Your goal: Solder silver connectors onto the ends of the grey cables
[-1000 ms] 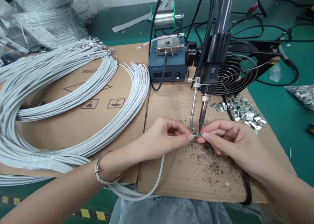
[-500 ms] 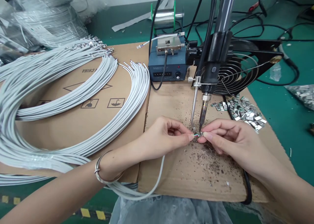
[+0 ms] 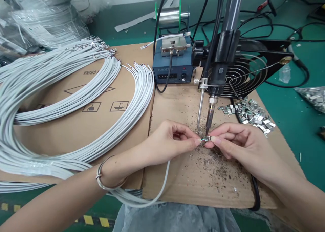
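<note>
My left hand (image 3: 172, 142) pinches the end of a white cable (image 3: 165, 181), which hangs below it and curves left. Between finger and thumb, my right hand (image 3: 238, 142) grips a small silver connector (image 3: 208, 138). Coloured wire ends meet the connector right under the tip of a soldering iron (image 3: 210, 115) mounted upright on a stand. Beside the iron a thin metal feed tube (image 3: 201, 106) bends down to the same spot. Whether the tip touches the joint is too small to tell.
Coiled white cables (image 3: 137, 113) lie at the left on cardboard (image 3: 177, 188). A blue feeder box (image 3: 172, 66) with a solder spool (image 3: 169, 17) stands behind. A black fan (image 3: 236, 76) and a pile of small connectors (image 3: 254, 117) are at the right.
</note>
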